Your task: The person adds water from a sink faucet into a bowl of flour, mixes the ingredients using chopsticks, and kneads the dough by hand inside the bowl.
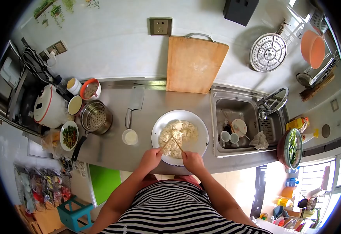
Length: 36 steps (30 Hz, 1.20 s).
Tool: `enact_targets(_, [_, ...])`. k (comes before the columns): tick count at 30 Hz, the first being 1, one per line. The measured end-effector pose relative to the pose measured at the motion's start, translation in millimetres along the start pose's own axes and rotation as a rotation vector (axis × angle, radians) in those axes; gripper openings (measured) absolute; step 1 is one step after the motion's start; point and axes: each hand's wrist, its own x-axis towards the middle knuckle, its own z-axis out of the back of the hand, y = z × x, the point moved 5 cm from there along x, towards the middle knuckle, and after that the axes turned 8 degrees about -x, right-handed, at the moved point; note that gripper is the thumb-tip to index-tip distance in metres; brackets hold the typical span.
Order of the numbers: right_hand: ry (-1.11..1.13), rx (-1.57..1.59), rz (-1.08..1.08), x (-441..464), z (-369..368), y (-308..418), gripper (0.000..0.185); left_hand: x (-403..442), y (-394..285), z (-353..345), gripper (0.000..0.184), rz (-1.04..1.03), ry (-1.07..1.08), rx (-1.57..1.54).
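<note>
A white basin [204, 128] stands on the steel counter right in front of me, with a lumpy pale dough mixture [187, 130] inside it. My left hand [151, 159] is closed around one wooden chopstick [166, 144] at the basin's near left rim. In my right hand [193, 161], also closed, is a second chopstick [178, 144]. The two sticks slant inward and their tips come together in the dough. Left of the basin are a small cup of white contents [130, 137] and a cleaver [136, 99] lying flat.
A wooden cutting board [196, 64] leans on the wall behind the basin. To the right, the sink [213, 117] holds cups and a bowl. On the left are a pot [96, 117] with its handle toward me, a plate of chopped vegetables [69, 135] and a rice cooker [47, 107].
</note>
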Motion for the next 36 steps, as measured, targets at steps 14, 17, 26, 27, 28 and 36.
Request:
enact_targets(14, [0.041,-0.061,-0.006,-6.0,9.8,-1.1,0.025,7.3,25.0,4.3,0.028,0.166,0.077,-0.169])
enact_targets(17, [0.057,-0.065,-0.027,-21.9,6.8,-13.7,0.024,7.4,28.1,8.7,0.028,0.238,0.076,-0.183])
enact_targets(26, [-0.129,-0.085,0.026,17.0,10.1,-16.1,0.022,-2.3,12.6,13.3,0.030,0.089,0.058,-0.057])
enact_targets(27, [-0.140,-0.119,-0.020,20.1,15.6,-17.9,0.022,-5.3,10.6,15.5,0.030,0.117,0.049,-0.017])
enact_targets(28, [-0.141,-0.116,-0.017,17.8,16.9,-14.9,0.022,-5.8,13.1,16.3,0.030,0.117,0.047,-0.014])
enact_targets(36, [-0.056,-0.182,0.056,9.6,6.7,-7.2,0.026,-13.0,-4.9,20.5,0.028,0.072,0.000,0.207])
